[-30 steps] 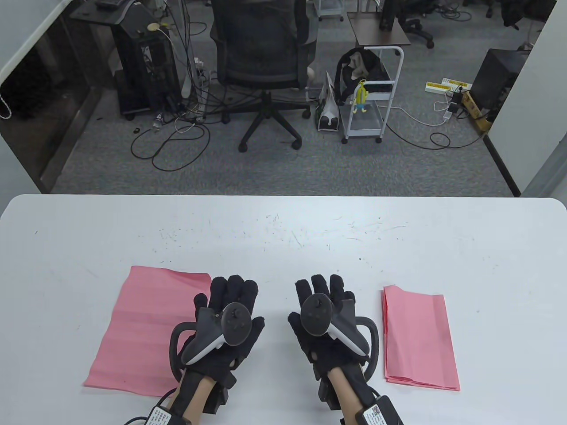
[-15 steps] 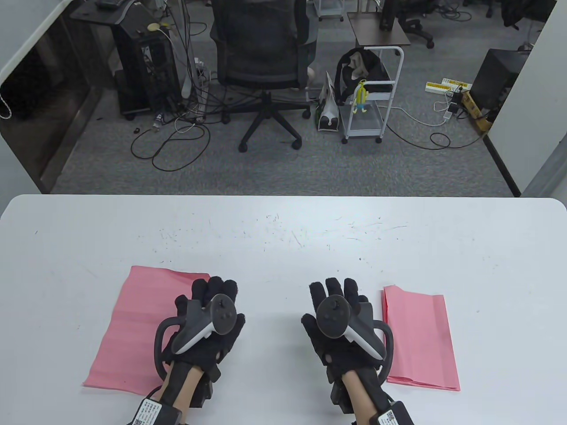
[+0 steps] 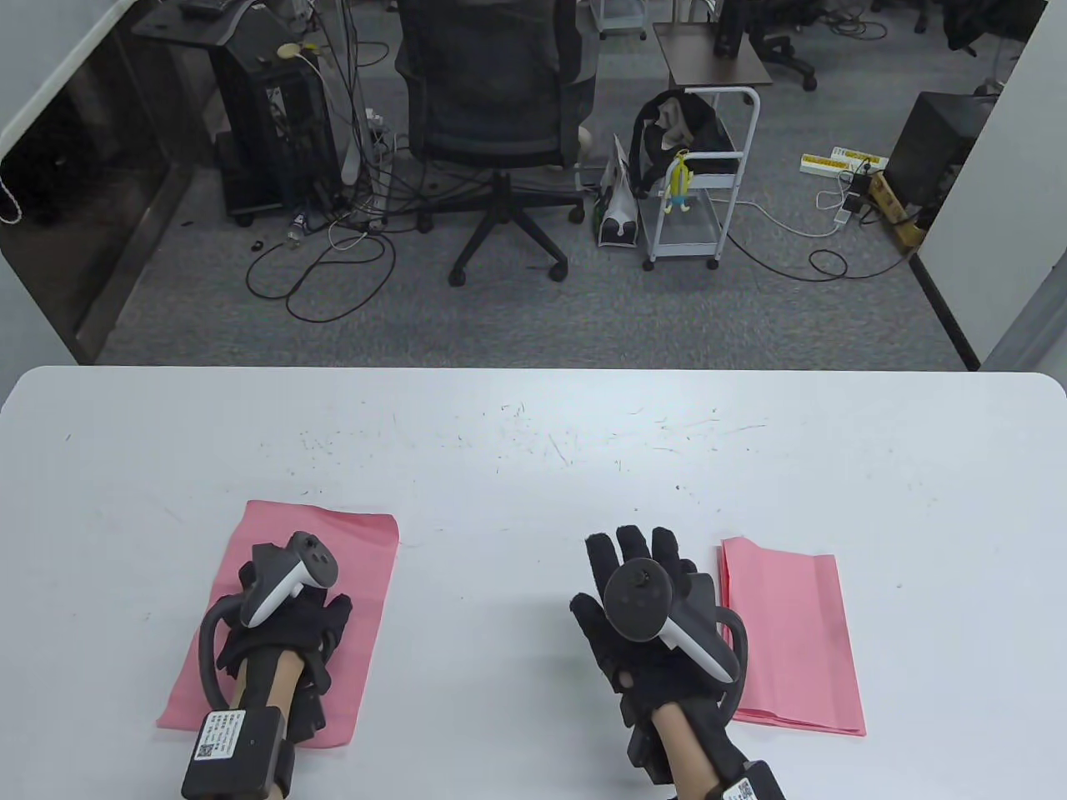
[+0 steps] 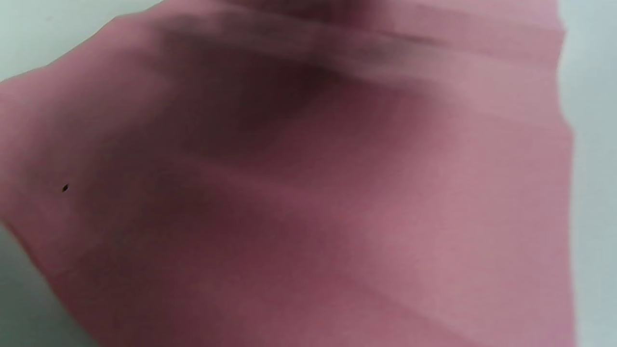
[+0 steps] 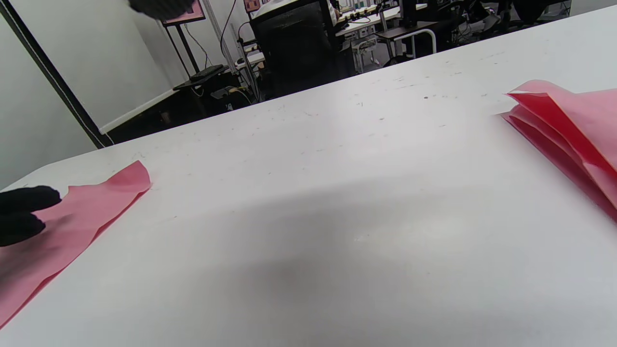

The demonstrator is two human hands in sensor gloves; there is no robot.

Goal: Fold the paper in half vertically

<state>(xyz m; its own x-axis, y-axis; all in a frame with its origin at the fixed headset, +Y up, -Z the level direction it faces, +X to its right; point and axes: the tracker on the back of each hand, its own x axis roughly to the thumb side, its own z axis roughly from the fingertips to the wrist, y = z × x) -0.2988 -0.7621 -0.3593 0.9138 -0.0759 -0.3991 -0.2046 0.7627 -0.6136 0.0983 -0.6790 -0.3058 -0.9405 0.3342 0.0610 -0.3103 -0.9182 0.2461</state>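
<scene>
A flat pink paper sheet lies on the white table at the front left. My left hand is over its middle, turned on its side, and its tracker hides the fingers. The left wrist view shows only blurred pink paper close up. In the right wrist view, dark fingertips of the left hand are just over the sheet. My right hand lies open with its fingers spread on the bare table, holding nothing, just left of the folded pink paper.
A stack of folded pink paper lies at the front right and also shows in the right wrist view. Beyond the table's far edge are an office chair and a white cart on the floor.
My left hand moved left from the sheet's right edge to over its middle and turned onto its side. My right hand shifted slightly right toward the folded stack.
</scene>
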